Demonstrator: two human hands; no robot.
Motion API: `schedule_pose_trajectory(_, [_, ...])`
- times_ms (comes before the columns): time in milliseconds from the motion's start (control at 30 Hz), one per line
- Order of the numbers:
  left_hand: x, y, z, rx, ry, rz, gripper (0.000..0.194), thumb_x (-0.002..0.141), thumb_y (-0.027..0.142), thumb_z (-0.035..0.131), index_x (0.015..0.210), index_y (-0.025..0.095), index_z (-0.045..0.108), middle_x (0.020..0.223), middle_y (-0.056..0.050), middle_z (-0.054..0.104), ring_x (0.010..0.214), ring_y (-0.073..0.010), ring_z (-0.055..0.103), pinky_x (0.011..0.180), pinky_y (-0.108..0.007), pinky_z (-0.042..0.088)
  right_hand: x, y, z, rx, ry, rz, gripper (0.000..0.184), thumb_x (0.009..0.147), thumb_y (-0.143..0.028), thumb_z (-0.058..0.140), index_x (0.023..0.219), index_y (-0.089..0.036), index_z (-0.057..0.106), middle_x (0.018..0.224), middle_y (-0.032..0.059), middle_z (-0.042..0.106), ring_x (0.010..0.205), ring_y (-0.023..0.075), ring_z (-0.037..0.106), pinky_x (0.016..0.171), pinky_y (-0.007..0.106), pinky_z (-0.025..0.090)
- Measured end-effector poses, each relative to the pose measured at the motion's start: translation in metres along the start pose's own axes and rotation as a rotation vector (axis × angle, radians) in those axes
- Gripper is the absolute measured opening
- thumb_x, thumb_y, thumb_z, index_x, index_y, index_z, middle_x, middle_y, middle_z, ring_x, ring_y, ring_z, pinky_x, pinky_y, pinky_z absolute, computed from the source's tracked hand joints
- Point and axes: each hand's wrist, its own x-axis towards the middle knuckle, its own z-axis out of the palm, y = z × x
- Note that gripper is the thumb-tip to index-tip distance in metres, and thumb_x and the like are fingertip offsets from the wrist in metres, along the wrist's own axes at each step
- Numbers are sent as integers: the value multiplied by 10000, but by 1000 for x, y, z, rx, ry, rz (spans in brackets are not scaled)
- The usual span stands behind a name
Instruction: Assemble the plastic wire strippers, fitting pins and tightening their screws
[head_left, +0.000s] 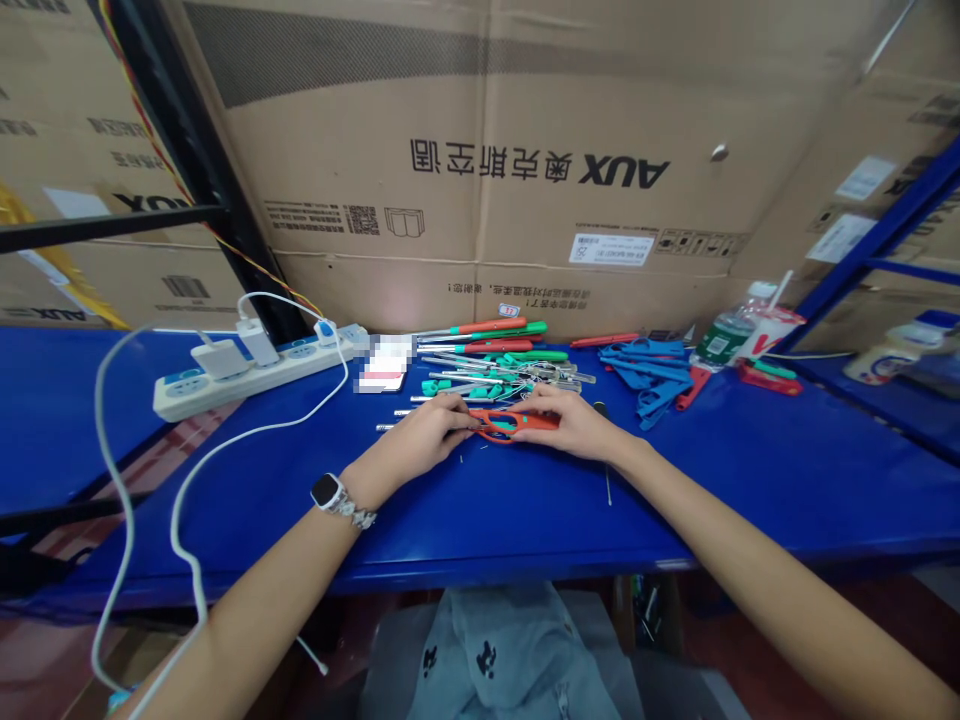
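Note:
An orange lighter handle with an oval opening and a bit of green inside lies low over the blue table, between my two hands. My left hand pinches its left end, and the fingertips partly cover what is there. At the right end, my right hand has its fingers closed on the handle. Just behind my hands is a pile of thin metal rods with green parts and clear pieces. Long lighters with orange and green handles lie farther back, their metal tubes pointing left.
Blue plastic pieces are heaped at the right, near a green-labelled bottle and a cup. A white power strip with chargers and cables lies left, beside a partly blurred card. Cardboard stands along the back.

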Motion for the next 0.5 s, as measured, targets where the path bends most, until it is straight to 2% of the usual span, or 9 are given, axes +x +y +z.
schedule_pose_trajectory(100, [1,0,-1,-62,0,-44,227,979,202,563,1099,204,756,1042,-92,674,975,-232,643,910,-406,544,1,0,-2,72,6,27,388,863,-482,774,1184,-264,753,969,45,639,875,200,618,824,391,514])
schedule_pose_trajectory(267, [2,0,0,-214,29,-179,102,919,204,629,1005,182,678,976,-66,715,908,-210,673,837,-365,545,-1,-1,-7,81,14,57,403,851,-493,781,1168,-245,766,919,43,622,817,199,601,771,376,497])
schedule_pose_trajectory(433, [1,-1,4,-347,79,-239,353,880,163,651,1209,194,527,948,-40,721,874,-196,697,788,-343,552,-5,-4,-4,69,11,25,398,844,-483,792,1170,-256,765,935,41,616,842,200,596,800,385,499])
schedule_pose_trajectory(500, [1,-1,4,-334,68,-228,355,886,167,640,1221,192,526,969,-48,719,886,-197,695,797,-347,551,-5,-5,-2,58,-4,8,376,840,-466,801,1157,-268,768,941,37,608,852,196,594,815,387,504])
